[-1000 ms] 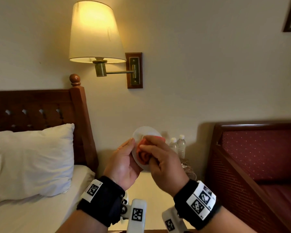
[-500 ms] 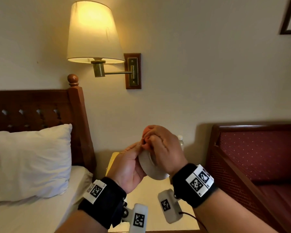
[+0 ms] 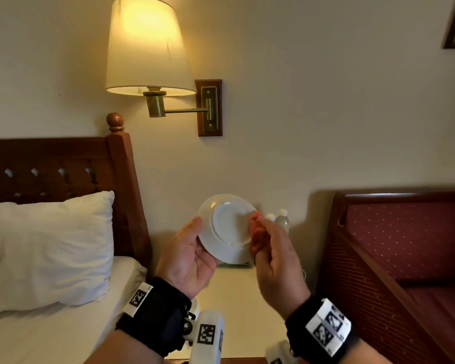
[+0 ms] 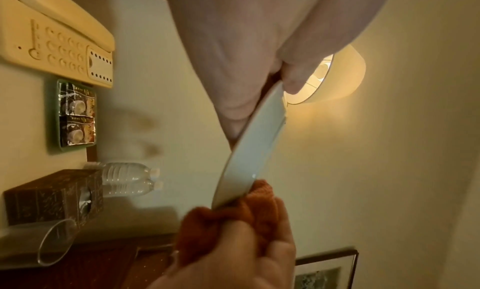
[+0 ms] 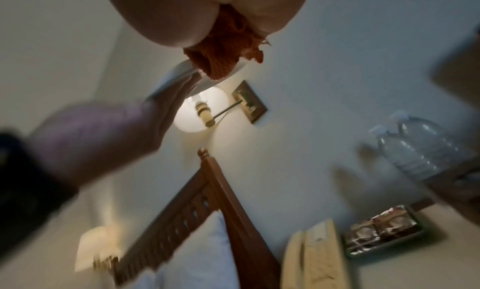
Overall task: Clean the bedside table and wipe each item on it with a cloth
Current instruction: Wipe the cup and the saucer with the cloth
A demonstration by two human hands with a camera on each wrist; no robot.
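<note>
Two hands work above the counter (image 3: 237, 298). Head view: my left hand (image 3: 188, 256) grips the saucer (image 3: 225, 227) by its left rim, underside toward me; my right hand (image 3: 276, 261) bunches the cloth (image 3: 256, 232) against its right rim. Left wrist view: the saucer stands edge-on, cloth at its lower edge. Right wrist view: blurred; the cloth sits clenched in my right hand.

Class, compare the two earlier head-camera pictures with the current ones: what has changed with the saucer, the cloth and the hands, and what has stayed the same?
The small white ceramic saucer has been turned: half a second ago it was edge-on and lower, now its underside faces the camera. The crumpled orange cloth has shifted from the saucer's face to its right rim. The left hand still holds the saucer, and the right hand still grips the cloth.
</note>
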